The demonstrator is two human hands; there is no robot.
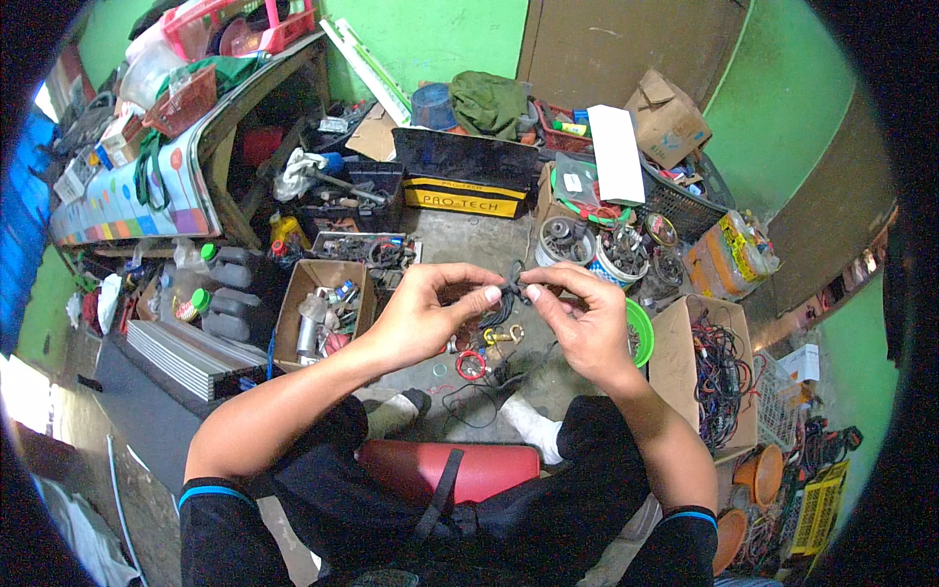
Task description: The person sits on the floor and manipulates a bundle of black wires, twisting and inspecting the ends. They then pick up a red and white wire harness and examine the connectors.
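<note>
- The person is working a dark cord (514, 285) between the fingertips, holding it up above the floor, just beyond the red seat (450, 470).
- The step in hand is apparently a fine one: the fingers are seemingly twisting, parting or joining a small spot on the cord; which of these, one cannot tell.
- The next move is probably calling for a firm pinch on each side of that spot and small, even finger work, with the loose lengths being kept from snagging.
- The left hand (430, 313) is pinching the cord between thumb and forefinger, its forearm slanting in from left of the seat.
- The right hand (593, 323) is pinching it likewise, thumb below forefinger, its forearm rising from right of the seat.
- Both elbows are bending outward on either side of the seat, and the fingertips are nearly meeting.
- A red ring (470, 365) is lying on the floor beyond the seat; a carton (675, 357) of wires is standing to its right.
</note>
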